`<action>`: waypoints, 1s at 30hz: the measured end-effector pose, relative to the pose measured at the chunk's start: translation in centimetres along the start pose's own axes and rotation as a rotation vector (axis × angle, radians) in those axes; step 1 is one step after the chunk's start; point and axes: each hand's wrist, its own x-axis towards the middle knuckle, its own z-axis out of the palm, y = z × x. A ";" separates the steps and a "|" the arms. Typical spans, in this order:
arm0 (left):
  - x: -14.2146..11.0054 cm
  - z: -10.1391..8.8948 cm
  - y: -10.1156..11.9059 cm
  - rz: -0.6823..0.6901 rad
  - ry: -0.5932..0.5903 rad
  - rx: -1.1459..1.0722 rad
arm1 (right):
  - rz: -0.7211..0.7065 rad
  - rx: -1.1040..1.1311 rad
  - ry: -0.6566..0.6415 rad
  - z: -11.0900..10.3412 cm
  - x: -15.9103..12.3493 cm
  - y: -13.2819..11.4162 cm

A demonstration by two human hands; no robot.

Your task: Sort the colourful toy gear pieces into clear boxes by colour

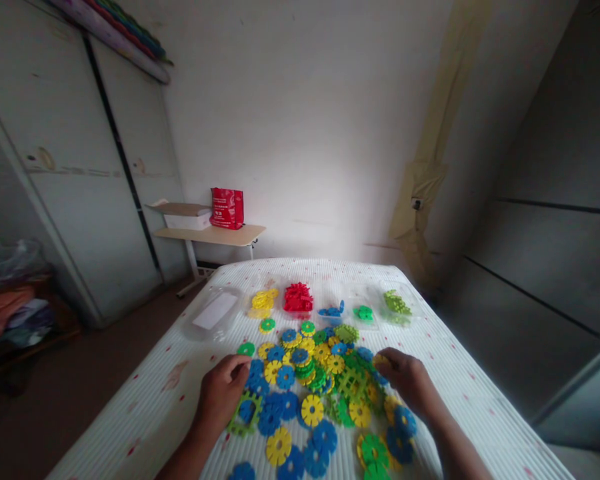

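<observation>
A wide pile of notched plastic discs [312, 410] in yellow, blue and green covers the middle of the table. At its left edge is my left hand [223, 392], its fingers curled and pinched together; whatever they may hold is hidden. A green disc [246, 349] lies just beyond those fingertips. My right hand [407, 379], on the pile's right side, is closed with a yellow disc [380, 361] showing at its fingertips. Square light-green lattice pieces [354, 383] are mixed in with the discs.
Clear tubs along the back hold yellow pieces [263, 301], red pieces [299, 298], blue pieces [331, 311], green pieces [363, 313] and light-green pieces [397, 303]. A clear lid-like tray [193, 320] carries a white card [215, 310]. Behind stands a small desk [210, 235] with a red bag [227, 208].
</observation>
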 end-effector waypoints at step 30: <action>-2.8 2.3 5.5 0.158 -0.215 -0.266 | -0.223 0.141 -0.199 6.9 -0.1 -8.3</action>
